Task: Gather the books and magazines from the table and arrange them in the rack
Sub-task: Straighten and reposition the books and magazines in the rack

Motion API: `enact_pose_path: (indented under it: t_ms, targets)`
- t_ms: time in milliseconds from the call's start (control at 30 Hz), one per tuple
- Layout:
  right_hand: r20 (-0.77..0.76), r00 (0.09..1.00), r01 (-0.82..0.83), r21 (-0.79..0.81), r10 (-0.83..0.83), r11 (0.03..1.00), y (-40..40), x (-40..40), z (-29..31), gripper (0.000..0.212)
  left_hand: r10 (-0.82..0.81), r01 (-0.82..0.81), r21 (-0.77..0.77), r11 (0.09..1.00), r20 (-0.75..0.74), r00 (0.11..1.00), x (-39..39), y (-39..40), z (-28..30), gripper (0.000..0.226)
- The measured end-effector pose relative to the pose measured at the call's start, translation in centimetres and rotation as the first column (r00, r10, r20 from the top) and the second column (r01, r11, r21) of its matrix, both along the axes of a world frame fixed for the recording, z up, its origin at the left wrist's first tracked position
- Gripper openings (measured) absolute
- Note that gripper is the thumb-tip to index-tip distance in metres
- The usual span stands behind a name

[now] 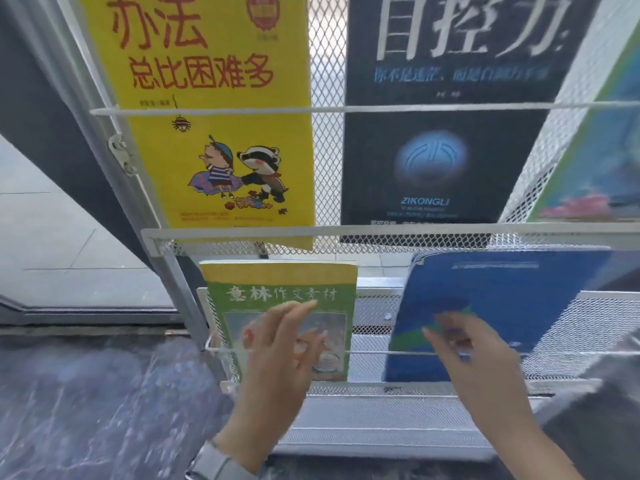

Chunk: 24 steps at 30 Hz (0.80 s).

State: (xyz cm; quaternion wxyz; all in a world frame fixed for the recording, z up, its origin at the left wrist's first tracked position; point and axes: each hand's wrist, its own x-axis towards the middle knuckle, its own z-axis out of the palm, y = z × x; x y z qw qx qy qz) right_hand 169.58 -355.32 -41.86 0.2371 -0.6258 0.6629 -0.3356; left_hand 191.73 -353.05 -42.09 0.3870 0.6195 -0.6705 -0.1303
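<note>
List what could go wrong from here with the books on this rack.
1. The yellow book on the upper shelf hangs with its bottom corner past the shelf's front rail; it may slip down through.
2. The blue book on the lower shelf leans tilted; a nudge from the right hand could tip it sideways.
3. The left hand is in front of the green magazine and could catch the thin wire crossing it.

I count five books in the white mesh rack (242,233): three on the upper tier, two on the lower. My two hands are up, with one watch (211,460).
</note>
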Motion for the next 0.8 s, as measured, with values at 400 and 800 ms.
enact_pose_path:
  t_ms: [400, 800]
  targets:
    - [-0.127, 0.992, -0.036, -0.09, 0.025, 0.995, 1.1, -11.2, 1.6, 0.03, 0.021, 0.121, 0.21, 0.97, -0.571, 0.821, -13.0, -5.7, 1.0, 0.007]
    - [-0.354, 0.882, -0.406, -0.234, 0.311, 0.883, -1.2, -13.4, 13.4, 0.045, -0.234, 0.197, -0.13, 0.972, -0.44, 0.867, -19.1, -2.0, 8.5, 0.014]
